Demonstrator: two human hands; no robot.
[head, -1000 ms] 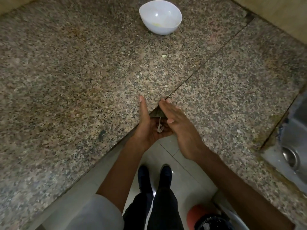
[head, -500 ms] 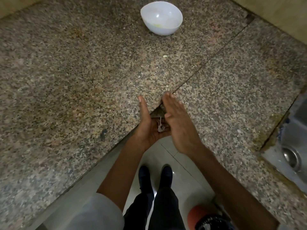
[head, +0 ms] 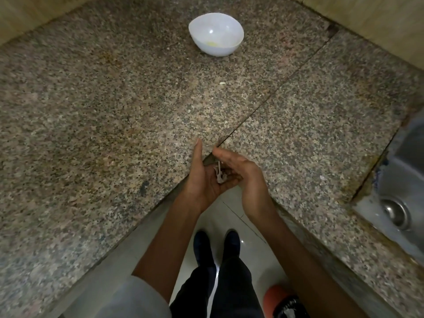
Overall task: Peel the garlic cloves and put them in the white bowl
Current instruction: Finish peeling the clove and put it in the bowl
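Granite counter (head: 68,111) fills the left; at its inner corner the left hand (head: 202,177) is cupped palm up at the edge, fingers relaxed, unclenched, carrying papery skins (head: 220,174) on the palm. Far back, well apart from both hands, stands the white bowl (head: 220,50) with a yellowish bit (head: 212,44) inside, too small to identify; a pale scrap (head: 222,83) lies on the counter between bowl and hands. Right hand (head: 243,173) sits edge-on over the left palm beside the skins, fingers straight, gripping nothing; steel sink (head: 410,171) at far right.
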